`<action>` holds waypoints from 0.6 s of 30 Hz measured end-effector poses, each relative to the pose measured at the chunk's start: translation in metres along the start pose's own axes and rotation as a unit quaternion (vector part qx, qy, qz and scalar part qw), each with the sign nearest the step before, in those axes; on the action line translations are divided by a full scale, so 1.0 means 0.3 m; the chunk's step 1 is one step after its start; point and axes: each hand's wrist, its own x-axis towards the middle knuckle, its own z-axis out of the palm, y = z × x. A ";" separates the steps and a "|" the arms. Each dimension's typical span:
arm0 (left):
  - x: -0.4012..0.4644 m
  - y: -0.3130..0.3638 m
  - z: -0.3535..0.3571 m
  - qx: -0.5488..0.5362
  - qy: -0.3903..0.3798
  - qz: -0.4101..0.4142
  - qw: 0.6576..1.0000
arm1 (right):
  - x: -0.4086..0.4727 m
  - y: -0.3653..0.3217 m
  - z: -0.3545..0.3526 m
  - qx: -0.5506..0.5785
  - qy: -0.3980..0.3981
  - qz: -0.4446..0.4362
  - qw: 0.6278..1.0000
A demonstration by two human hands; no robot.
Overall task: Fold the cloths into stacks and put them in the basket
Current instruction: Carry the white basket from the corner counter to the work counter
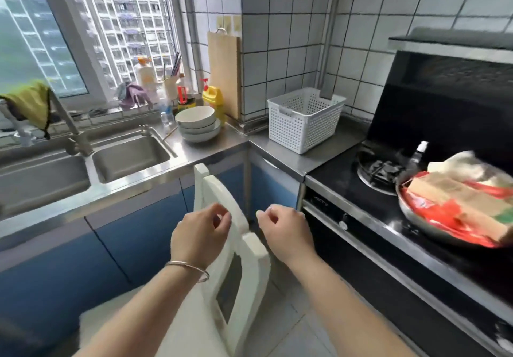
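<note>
The main risk from here is that there is nothing in hand to fold: both hands hover over the back of a white wooden chair (236, 245), away from any cloth, so a reach across the kitchen is needed first. The nearest candidates look to be the pale cloths (469, 167) heaped with red-and-tan packaging in a round metal pan (416, 226) on the black gas stove (361, 190). Pulling one out carelessly could drag the packaging or tip the pan off the burner. A yellow cloth (30, 103) draped over the steel tap (72, 128) by the sink could slide into the basin if tugged.

The left hand (201, 235) has its fingers (222, 217) curled in loosely, thumb near the fingertips, gripping nothing I can make out; it sits just in front of the chair back, and whether it touches the wood is unclear. The right hand (283, 230) is likewise loosely curled and empty, held apart from the chair.

The white perforated plastic basket (302, 119) stands on the steel worktop (291, 156) in the tiled corner, apparently empty, well apart from both hands.
</note>
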 end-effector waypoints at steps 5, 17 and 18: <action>0.231 0.251 0.215 0.003 0.007 -0.003 1.000 | 0.243 0.180 -0.213 -0.090 0.004 -0.021 0.996; 0.826 0.466 0.562 -0.014 -0.008 0.002 1.000 | 0.851 0.406 -0.315 -0.134 -0.003 -0.016 0.991; 0.887 0.480 0.582 -0.014 -0.009 0.008 1.000 | 0.910 0.417 -0.318 -0.129 0.001 -0.011 0.992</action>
